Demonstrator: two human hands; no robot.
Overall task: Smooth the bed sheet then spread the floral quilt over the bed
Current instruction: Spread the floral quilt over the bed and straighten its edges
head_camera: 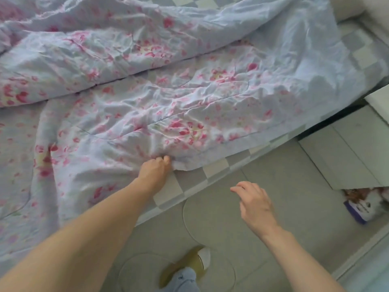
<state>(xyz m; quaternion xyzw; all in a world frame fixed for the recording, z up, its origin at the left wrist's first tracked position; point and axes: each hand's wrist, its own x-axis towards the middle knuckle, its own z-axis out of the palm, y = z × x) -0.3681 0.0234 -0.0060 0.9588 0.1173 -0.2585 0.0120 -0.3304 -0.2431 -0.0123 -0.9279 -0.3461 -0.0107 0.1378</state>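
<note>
Nearest, a foot in a grey sock (185,277) and yellow slipper (197,260) stands on the tiled floor (273,178). Left hand (155,167) pinches the floral quilt (147,102) edge at the bedside, over the checkered bed sheet (214,167). Right hand (254,205) hovers loose-fingered, empty. A purple box (362,209) lies beside a white cabinet (347,148).

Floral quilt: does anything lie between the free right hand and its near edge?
Nothing visible does. The right hand hovers open over the floor, with only bare floor and the checkered sheet at the bed's side between it and the floral quilt, whose edge the left hand already pinches.
</note>
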